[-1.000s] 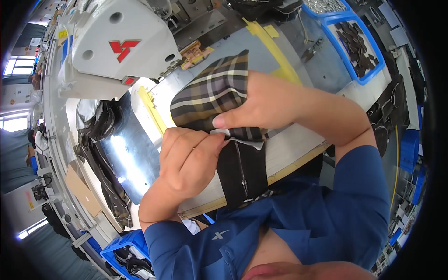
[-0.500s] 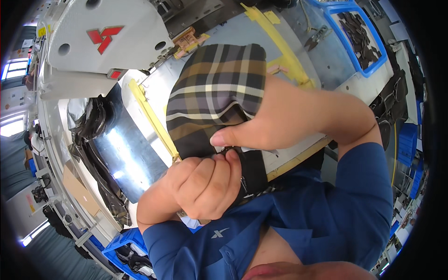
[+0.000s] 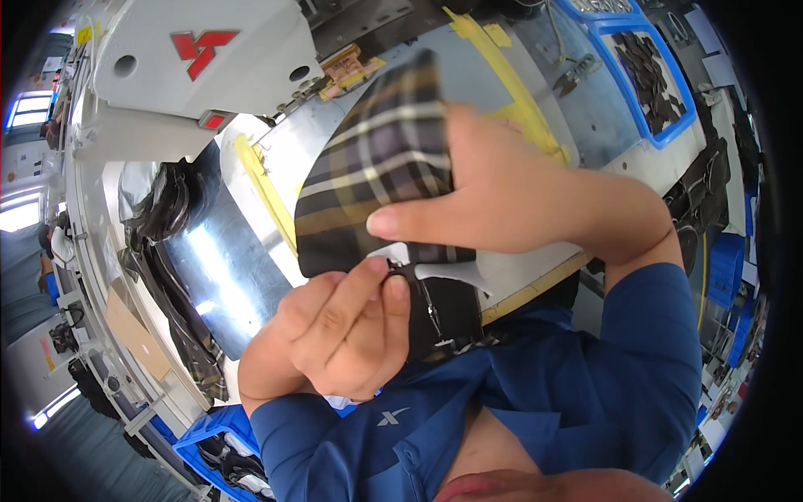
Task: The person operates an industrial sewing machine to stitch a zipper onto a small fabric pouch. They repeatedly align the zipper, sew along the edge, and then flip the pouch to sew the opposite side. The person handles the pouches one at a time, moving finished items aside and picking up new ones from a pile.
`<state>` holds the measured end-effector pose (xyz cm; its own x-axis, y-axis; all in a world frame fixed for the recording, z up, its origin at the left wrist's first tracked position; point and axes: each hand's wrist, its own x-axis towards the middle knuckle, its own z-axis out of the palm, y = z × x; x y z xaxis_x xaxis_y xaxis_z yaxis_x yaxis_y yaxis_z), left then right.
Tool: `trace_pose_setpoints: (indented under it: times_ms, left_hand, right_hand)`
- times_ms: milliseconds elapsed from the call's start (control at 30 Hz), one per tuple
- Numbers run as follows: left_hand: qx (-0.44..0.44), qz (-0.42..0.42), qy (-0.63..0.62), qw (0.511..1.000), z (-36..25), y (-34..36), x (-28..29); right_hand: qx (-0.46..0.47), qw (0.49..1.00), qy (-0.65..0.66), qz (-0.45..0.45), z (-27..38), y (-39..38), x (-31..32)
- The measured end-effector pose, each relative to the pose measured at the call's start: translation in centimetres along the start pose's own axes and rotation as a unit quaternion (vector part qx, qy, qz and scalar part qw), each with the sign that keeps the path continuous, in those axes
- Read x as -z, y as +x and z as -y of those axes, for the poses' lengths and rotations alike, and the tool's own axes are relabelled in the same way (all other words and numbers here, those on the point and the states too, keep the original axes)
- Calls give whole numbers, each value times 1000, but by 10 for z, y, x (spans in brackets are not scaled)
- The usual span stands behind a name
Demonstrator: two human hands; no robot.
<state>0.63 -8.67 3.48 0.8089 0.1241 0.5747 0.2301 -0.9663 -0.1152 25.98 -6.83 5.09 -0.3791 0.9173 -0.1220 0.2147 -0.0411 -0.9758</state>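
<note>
Plaid fabric piece at frame centre; black zip panel just below it, whether sewn on I cannot tell. Right hand: thumb laid on the plaid face, other fingers hidden behind, cloth apparently clamped between. Left hand: thumb and fingertips pinched at the panel's upper edge, beside the zip and white backing.

Handling (judged): light, soft, floppy, not fragile; zip line likely stiffer. Best hold: the layered edge near the backing.

Count: plaid piece 1; zip 1; white machine head, upper left, 1; long yellow tape strips 2; blue trays, upper right, 2; blue crate, lower left, 1.
</note>
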Motion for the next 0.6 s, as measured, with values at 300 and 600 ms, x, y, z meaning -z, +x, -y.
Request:
trace_pose_setpoints:
  times_ms: [300,600]
  left_hand:
    - [49,-31,-20,998,12,8,10]
    - [20,-46,-60,997,6,9,8]
  right_hand:
    - [191,977,-84,-30,-1,-13,6]
    - [446,792,-384,-165,-2,-8,-4]
